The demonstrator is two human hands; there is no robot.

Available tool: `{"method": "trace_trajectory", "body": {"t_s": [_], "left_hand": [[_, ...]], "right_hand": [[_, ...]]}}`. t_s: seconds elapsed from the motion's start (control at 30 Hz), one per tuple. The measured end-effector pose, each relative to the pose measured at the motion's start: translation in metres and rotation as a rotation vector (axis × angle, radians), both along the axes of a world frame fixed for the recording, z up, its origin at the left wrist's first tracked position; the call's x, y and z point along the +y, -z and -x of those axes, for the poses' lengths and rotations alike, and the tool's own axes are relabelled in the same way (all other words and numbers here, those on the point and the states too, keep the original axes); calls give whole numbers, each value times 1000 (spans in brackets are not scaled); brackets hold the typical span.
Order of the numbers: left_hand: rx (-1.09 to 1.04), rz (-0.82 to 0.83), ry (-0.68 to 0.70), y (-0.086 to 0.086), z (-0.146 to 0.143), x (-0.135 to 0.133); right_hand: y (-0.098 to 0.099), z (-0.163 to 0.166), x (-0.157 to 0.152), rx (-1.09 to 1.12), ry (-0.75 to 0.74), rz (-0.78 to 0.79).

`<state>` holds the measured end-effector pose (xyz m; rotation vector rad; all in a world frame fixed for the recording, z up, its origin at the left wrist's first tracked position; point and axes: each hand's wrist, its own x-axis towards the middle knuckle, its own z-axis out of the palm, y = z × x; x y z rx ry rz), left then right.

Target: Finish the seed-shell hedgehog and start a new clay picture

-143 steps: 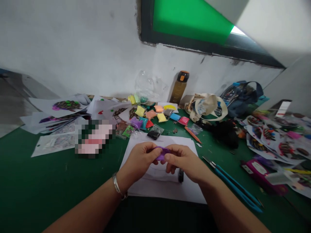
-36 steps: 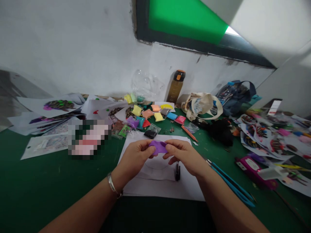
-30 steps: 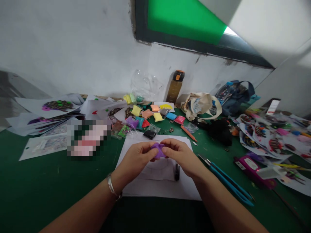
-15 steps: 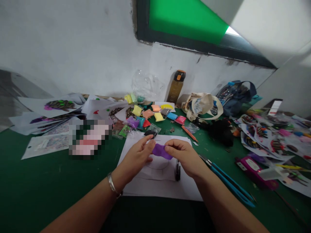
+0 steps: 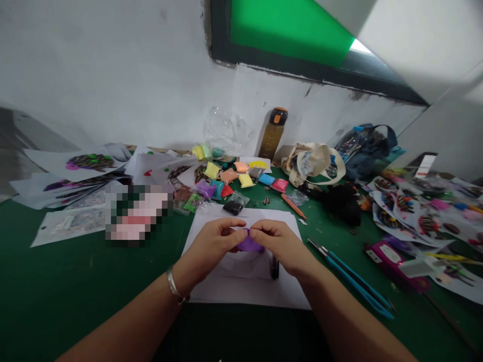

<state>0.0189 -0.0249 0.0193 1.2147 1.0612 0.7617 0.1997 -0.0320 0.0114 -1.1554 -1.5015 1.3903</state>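
A flattened piece of purple modelling clay is held up between my two hands, above white paper. My left hand pinches its upper left edge between thumb and fingers. On the other side, my right hand grips its upper right part, the two thumbs almost touching. Part of the clay is hidden behind the fingers. Beneath lie sheets of white paper with a faint curved drawn line. A black object, perhaps a clip or pen, rests on the paper beside my right hand.
Several small clay packets, one of them yellow, lie behind the paper. Blue-handled tweezers and an orange tool are to the right. A bottle leans at the wall. Papers with seed pictures pile up at left.
My left hand has closed from open fingers onto the purple clay. Both hands have come closer together, and the clay now hangs lower between them, less of it showing.
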Motion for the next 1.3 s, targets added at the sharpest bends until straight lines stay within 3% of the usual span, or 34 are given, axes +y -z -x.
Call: {"method": "trace_trajectory", "body": {"t_s": [0.2,0.4,0.6,0.93,1.1,1.3], "left_hand": [[29,-31,44,-4,0,0],[-16,-17,50,-9,2,1],[-21,-53,58,-4,5,4],[157,-75,-20,-11,13,9],[398,-158,-37,-10,12,10],[565,-283,31,-16,24,15]], "right_hand": [[4,-2,1,-13,80,-11],[3,-2,1,104,97,101],[1,-2,0,95,-14,88],[4,-2,4,109,77,102],[5,-1,2,33,90,69],[6,-2,1,-96,31,70]]}}
